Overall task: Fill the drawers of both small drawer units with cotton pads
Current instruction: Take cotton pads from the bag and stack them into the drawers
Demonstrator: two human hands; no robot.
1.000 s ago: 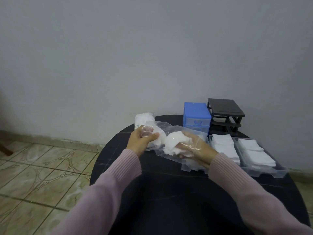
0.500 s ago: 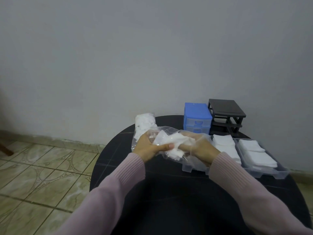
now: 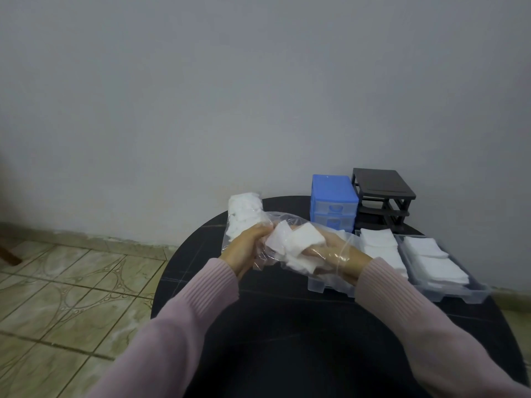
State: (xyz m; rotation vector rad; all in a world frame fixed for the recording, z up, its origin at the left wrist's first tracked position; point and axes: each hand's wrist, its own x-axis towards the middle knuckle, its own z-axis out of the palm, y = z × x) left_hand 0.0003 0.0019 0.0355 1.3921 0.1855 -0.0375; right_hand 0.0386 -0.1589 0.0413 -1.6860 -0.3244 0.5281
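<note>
Cotton pads [image 3: 298, 245] inside clear bag [image 3: 287, 225], left hand [image 3: 244, 251] gripping outside, right hand [image 3: 336, 254] inside, clutching them.

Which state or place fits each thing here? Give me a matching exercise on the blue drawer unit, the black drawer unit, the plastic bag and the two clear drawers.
Things:
1. blue drawer unit
2. black drawer unit
3. plastic bag
4. clear drawers

States or places:
A. held in both hands, left hand outside, right hand inside
B. frame with its slots empty
C. out on the table, lined with white pads
D. drawers in place

Pairs: 1-D, 2-B, 3-A, 4-C
</note>
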